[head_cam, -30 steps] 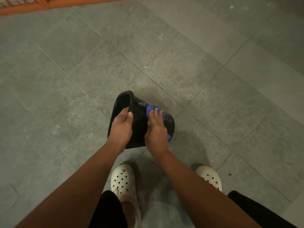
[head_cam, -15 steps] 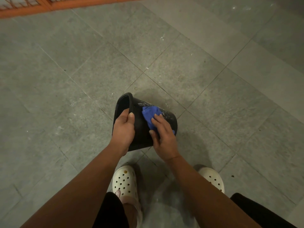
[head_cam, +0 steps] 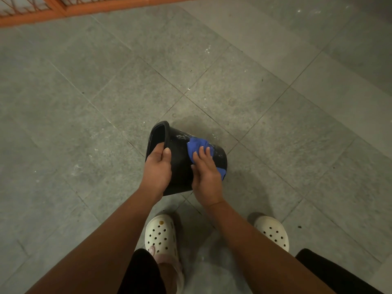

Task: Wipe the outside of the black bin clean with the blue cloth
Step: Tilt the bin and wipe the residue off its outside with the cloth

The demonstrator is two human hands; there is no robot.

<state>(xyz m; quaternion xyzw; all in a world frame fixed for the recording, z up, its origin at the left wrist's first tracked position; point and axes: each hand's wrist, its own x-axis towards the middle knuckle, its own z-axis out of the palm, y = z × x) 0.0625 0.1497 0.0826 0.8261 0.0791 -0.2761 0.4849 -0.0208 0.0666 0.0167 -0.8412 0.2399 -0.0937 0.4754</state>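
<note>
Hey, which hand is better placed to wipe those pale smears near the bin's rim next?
Right. The right hand presses the blue cloth on the black bin, beside the smears; the left hand grips the rim, steadying it.

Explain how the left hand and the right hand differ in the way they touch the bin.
The left hand curls round the rim of the bin and grips it; the right hand lies with straight fingers on the outer wall. The left hand touches the bin directly; the right hand presses the blue cloth against it. Both hands are on the same tilted bin.
</note>
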